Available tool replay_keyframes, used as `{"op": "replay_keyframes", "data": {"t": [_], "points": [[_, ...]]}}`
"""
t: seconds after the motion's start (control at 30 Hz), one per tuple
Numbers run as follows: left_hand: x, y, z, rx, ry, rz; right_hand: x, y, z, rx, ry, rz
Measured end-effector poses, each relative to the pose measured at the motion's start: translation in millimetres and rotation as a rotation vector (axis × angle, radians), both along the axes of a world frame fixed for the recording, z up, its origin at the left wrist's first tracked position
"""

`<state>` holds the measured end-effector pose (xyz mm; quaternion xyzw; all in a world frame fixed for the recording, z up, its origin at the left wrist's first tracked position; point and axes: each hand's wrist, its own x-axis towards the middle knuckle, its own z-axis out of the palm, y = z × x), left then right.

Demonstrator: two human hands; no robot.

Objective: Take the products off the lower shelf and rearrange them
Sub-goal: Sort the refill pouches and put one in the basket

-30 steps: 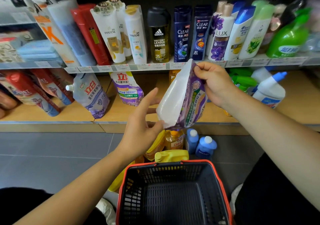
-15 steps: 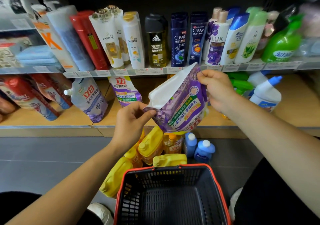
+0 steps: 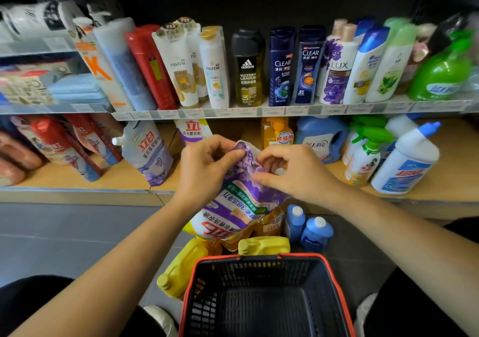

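Your left hand (image 3: 204,173) and right hand (image 3: 295,176) pinch top edge of purple soft plastic pouch (image 3: 238,207); long axis hangs down, wooden lower shelf (image 3: 124,178) just beyond.

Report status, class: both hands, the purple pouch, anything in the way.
Hands: left hand and right hand pinch upper edge of purple pouch. It hangs upside down before lower shelf. Beneath, yellow bottles crowd floor.

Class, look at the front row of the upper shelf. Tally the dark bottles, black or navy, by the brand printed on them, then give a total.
adidas bottle: 1
Clear bottles: 2
Total: 3
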<state>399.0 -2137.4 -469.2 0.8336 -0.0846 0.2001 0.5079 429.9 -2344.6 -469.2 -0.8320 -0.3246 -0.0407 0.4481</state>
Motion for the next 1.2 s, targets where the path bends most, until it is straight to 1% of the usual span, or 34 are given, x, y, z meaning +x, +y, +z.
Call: {"op": "replay_keyframes", "data": {"t": [0.03,0.17,0.23,0.3,0.37,0.47,0.57,0.63,0.67,0.73,0.83,0.97,1.03,1.13,1.2], "points": [[0,2,0,-0.022,0.002,0.007,-1,2,-2,-0.003,-0.008,-0.006],[0,3,-3,-0.12,0.004,0.006,6,4,0,-0.02,-0.152,-0.07],[0,3,-6,-0.176,0.005,-0.036,8,4,1,0.01,-0.17,-0.075],[1,5,-15,-0.236,0.045,-0.072,9,2,2,0.038,-0.17,-0.09],[3,10,-33,-0.237,0.148,-0.096,12,-2,3,0.076,-0.158,-0.126],[4,15,-68,-0.166,0.392,-0.048,19,-12,7,0.131,-0.132,-0.182],[3,10,-93,-0.292,0.639,0.024,23,-23,14,0.198,-0.116,-0.211],[2,5,-105,-0.363,0.766,-0.013,28,-29,17,0.279,-0.096,-0.242],[2,3,-111,-0.388,0.796,-0.048,30,-32,18,0.317,-0.086,-0.263],[4,1,-120,-0.462,0.8,-0.087,36,-36,19,0.401,-0.039,-0.304],[9,2,-121,-0.576,0.724,-0.092,44,-43,15,0.508,0.023,-0.387],[14,6,-109,-0.702,0.575,-0.105,62,-49,-1,0.536,0.135,-0.594],[15,7,-97,-0.69,0.512,-0.079,71,-52,-11,0.541,0.23,-0.693],[16,8,-73,-0.603,0.412,-0.027,82,-55,-24,0.538,0.377,-0.775],[17,9,-58,-0.585,0.355,0.003,88,-56,-33,0.503,0.456,-0.833]]}}
